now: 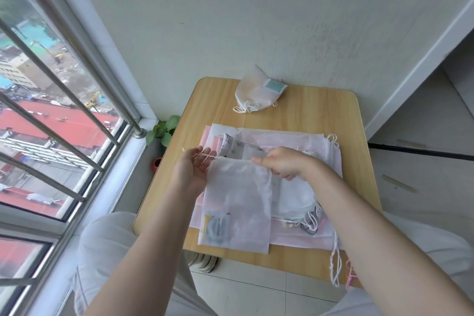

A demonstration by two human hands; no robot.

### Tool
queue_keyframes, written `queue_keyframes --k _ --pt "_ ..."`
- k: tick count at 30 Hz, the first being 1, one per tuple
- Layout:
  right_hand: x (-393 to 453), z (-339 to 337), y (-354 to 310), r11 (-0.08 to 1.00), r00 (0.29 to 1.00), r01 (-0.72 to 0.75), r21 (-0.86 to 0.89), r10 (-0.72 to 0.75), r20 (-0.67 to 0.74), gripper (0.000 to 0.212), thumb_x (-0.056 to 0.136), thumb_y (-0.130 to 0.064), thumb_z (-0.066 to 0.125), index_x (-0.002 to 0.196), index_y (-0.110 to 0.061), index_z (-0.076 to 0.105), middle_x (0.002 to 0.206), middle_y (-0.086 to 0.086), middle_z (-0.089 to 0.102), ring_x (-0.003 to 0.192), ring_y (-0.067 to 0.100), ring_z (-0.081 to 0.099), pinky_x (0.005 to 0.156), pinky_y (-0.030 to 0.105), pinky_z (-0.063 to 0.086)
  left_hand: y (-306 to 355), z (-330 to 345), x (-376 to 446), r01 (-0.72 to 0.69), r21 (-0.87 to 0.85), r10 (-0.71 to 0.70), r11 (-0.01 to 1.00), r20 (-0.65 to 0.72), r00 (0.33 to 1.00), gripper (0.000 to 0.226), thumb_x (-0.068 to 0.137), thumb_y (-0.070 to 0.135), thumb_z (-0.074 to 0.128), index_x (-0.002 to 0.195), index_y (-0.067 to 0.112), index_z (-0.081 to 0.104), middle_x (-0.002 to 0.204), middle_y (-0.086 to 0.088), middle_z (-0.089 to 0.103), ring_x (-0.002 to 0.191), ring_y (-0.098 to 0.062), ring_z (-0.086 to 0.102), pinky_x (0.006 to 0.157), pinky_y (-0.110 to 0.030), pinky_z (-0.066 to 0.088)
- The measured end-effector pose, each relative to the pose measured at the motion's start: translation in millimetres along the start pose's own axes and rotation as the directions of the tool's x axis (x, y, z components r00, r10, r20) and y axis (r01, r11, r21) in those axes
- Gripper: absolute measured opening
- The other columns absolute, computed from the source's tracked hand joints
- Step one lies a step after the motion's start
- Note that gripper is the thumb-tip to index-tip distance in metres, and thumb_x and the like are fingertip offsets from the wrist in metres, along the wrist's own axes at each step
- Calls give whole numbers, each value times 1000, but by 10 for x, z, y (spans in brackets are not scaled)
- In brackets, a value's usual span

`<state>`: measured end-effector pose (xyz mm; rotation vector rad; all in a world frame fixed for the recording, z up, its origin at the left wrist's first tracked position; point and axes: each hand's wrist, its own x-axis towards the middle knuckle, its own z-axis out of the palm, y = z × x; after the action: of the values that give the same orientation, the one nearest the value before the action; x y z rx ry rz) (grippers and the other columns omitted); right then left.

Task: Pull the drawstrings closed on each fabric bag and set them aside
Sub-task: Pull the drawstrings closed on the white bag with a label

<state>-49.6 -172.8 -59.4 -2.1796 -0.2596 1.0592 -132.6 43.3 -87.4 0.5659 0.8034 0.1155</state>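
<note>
A sheer white fabric drawstring bag [237, 202] lies on a stack of flat pale pink and white fabric bags [295, 146] on the light wooden table [307, 110]; a yellow-edged packet shows through it (contents unclear). The left hand [191, 172] pinches its pink drawstring [205, 156]; the right hand [282, 163] grips the bag's mouth. A cinched white bag [252, 93] sits at the far edge.

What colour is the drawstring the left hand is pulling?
Pale pink drawstring, pulled by the left hand; head view.
</note>
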Motion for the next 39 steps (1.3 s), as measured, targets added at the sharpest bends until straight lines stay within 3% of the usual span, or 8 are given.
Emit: queue_keyframes --k 8,11,16,20,25,30,35,39 --pt "22 -26 70 867 978 11 499 94 -184 28 89 -31 61 69 -19 46 56 -3 27 43 11 20 44 23 14 36 -93 21 -46 -254 36 966 -44 998 34 103 16 38 71 10 45 51 3 28 40 -11 28 42 -20 39" --pt "68 84 44 515 974 94 852 128 -184 24 92 -18 60 71 -12 49 57 2 37 50 14 36 42 24 33 13 -121 0 -135 172 144 976 -36 989 26 100 15 42 76 11 51 45 7 23 36 -8 19 34 -19 19" --pt "80 230 -12 -64 990 119 991 80 -113 16 97 -14 55 84 -8 48 60 4 49 56 17 60 58 30 59 -78 -96 -72 -351 781 380 516 158 912 24 95 20 52 78 13 67 46 5 32 42 -12 27 44 -21 29" --pt "75 233 64 413 972 111 904 145 -186 29 99 -21 54 74 -17 40 47 -6 24 38 10 21 41 22 19 -58 -152 -11 -420 894 495 155 297 816 27 94 12 54 69 14 65 41 10 38 40 -7 31 47 -24 27" --pt "107 287 49 959 861 165 229 -26 -507 41 93 -22 54 63 -20 27 59 -1 27 53 18 28 53 27 28 -86 -150 29 -402 916 514 7 342 787 26 96 14 50 74 11 63 52 5 48 47 -14 40 49 -26 30" --pt "-1 313 -79 976 934 217 31 -198 -296 34 79 -37 74 104 -21 56 98 -11 53 88 8 54 67 24 42 -29 145 -85 -460 864 493 205 314 811 25 95 21 53 75 15 68 47 10 40 44 -7 34 49 -24 28" --pt "-22 546 -225 948 948 312 -63 -315 -44 29 78 -39 79 101 -22 72 91 -11 62 86 3 58 75 19 45 41 620 -351 -334 335 205 881 365 908 24 101 27 47 94 11 64 61 3 36 52 -11 34 49 -22 34" --pt "-20 546 -285 956 959 278 96 -271 -85 17 90 -29 66 86 -12 70 65 -5 56 54 5 48 52 17 38 63 676 -313 -382 471 192 795 402 895 31 98 40 47 106 17 65 90 -3 61 86 -17 60 85 -30 49"
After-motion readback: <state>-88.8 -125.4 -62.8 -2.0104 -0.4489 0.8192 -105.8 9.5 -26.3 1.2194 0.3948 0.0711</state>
